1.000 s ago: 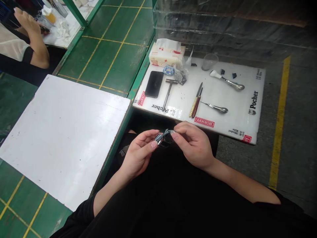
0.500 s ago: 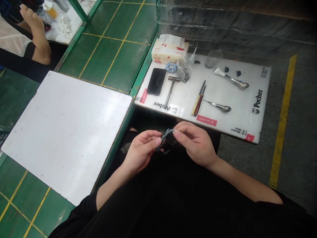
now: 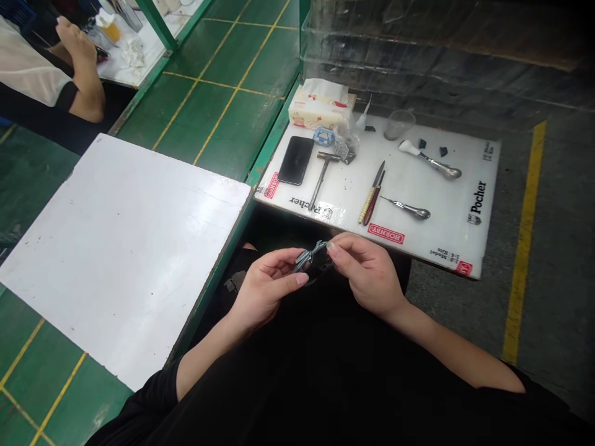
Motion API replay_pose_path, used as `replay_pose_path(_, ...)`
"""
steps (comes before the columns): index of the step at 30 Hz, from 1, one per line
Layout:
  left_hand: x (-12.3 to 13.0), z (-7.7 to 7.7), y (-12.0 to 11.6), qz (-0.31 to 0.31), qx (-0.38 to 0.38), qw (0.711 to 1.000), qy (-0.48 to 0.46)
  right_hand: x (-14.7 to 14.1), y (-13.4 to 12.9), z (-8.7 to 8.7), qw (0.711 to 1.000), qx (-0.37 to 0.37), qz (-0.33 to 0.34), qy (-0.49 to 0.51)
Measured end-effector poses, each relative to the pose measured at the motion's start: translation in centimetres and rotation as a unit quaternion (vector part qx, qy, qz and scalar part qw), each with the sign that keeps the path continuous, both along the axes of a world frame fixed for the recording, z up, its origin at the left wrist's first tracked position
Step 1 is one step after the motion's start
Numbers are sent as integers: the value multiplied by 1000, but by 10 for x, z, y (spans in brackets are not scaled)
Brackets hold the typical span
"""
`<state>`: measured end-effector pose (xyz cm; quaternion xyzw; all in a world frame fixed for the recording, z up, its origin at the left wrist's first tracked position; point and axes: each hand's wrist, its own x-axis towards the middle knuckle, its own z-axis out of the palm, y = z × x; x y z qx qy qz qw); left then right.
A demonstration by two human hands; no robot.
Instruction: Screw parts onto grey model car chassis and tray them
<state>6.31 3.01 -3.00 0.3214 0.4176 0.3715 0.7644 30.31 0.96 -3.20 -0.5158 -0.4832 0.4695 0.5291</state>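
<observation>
A small dark grey part with thin, strip-like pieces [image 3: 310, 255] is held between my two hands, above my lap; its exact kind cannot be made out. My left hand [image 3: 267, 282] grips its left end between thumb and fingers. With thumb and forefinger, my right hand [image 3: 367, 269] pinches the upper right end. A dark curved section hangs below, partly lost against my black clothing. Beyond my hands lie two slim hand tools with yellow and dark red handles [image 3: 370, 197] and a pick with a metal handle [image 3: 409, 208].
On the printed board [image 3: 344, 229] are a black phone [image 3: 296, 160], a T-shaped metal tool [image 3: 321, 179], a tissue box [image 3: 320, 105], a clear cup [image 3: 398, 125] and a white-tipped metal-handled tool [image 3: 432, 160]. A white board [image 3: 134, 248] lies left. Another person's arm [image 3: 83, 68] shows at upper left.
My left thumb has shifted down along the grey part, so more of its strips show. My right hand keeps its pinch. The whole view has tilted slightly.
</observation>
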Motion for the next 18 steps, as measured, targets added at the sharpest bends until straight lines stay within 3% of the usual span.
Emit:
replay_pose_path(9,0,-2,-2,20,40,999,17,-3,-7,-1,996,41,-33,-72)
replay_pose_path(18,8,9,5,49,-80,995,-20,-2,-10,2,998,57,2,-41)
